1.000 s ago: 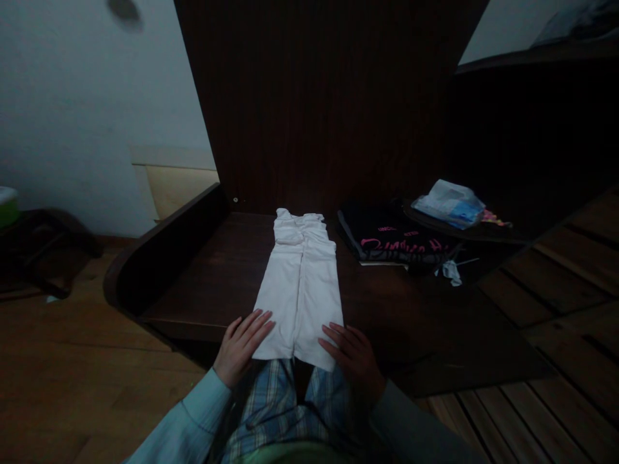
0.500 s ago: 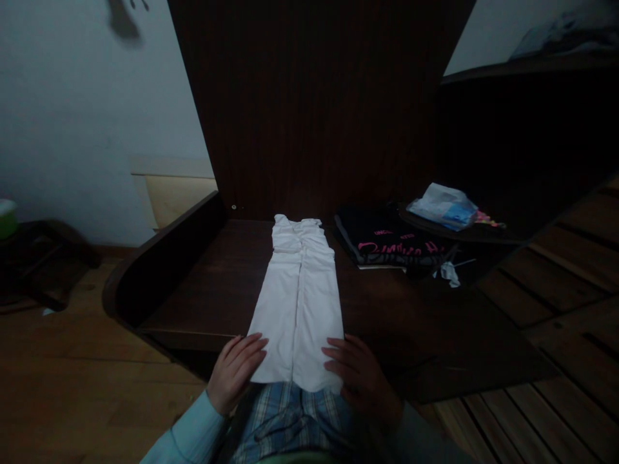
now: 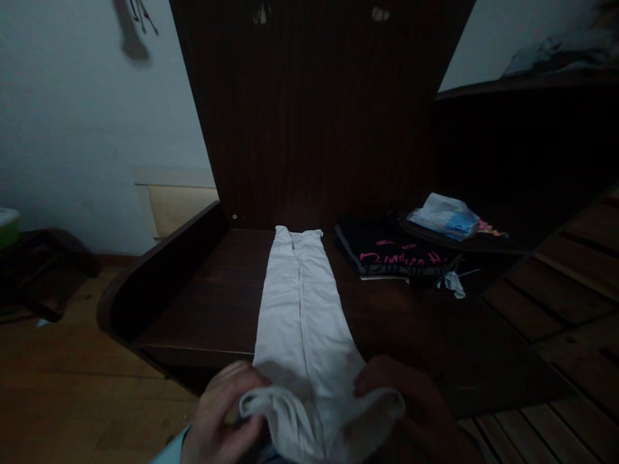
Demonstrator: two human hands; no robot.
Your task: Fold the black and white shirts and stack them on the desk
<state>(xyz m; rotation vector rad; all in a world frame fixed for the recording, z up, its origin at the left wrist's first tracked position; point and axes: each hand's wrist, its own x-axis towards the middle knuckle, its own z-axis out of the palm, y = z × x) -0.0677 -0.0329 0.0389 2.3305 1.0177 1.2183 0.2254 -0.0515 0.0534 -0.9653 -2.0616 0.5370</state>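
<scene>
A white folded garment (image 3: pixel 302 303) lies lengthwise on a dark wooden surface, its far end close to the upright back panel. Its exact kind I cannot tell. The near end is lifted off the surface and curls up between my hands. My left hand (image 3: pixel 225 409) pinches the left corner, thumb below and fingers above. On the other side my right hand (image 3: pixel 411 399) grips the right corner; it is in deep shadow and its fingers are partly hidden by the cloth.
Right of the garment sits folded black clothing (image 3: pixel 387 251) with pink lettering. A white and blue plastic packet (image 3: pixel 445 216) rests on a dark item behind it, with crumpled white scraps (image 3: pixel 453 283) nearby. A raised wooden side (image 3: pixel 159 264) borders the left.
My hands have gone from lying flat on the garment to gripping its near corners. That end is raised and pulled toward me, and the cloth is stretched longer with fewer wrinkles.
</scene>
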